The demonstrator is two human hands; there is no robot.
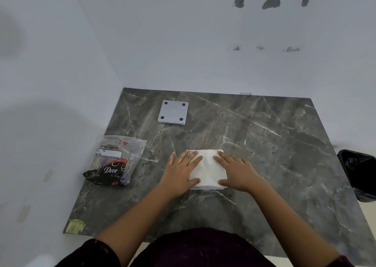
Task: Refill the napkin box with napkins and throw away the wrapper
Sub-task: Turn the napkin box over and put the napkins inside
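Two hands lie flat on a white stack of napkins (206, 170) near the middle of the dark marble desk (274, 154). Left hand (182, 172) covers the stack's left edge, its fingers (190, 157) spread apart and extended, the thumb resting on the lower left corner. Right hand (237, 170) covers the right edge in the same manner, fingers (223, 158) splayed and pressing down, thumb at the lower right corner. Neither hand is closed around anything. A pale edge shows beneath the stack at its near side; whether this is the napkin box cannot be told, as the napkins and hands hide it.

Wrapper (115, 161), clear plastic with black and red print, lies on the desk to the left of the left hand, apart from it and close to the desk's left edge. A square grey plate (173, 113) with four dark round pads at its corners lies flat at the far left of the desk, well apart from the stack. Nothing stands between the hands and either item.

Bin (359, 175) lined with a black bag stands off the desk's right edge, partly cut by the frame. White walls (183, 42) enclose the desk at the back and left; the back wall carries grey patches. A yellowish sticker (74, 226) marks the desk's near left corner.
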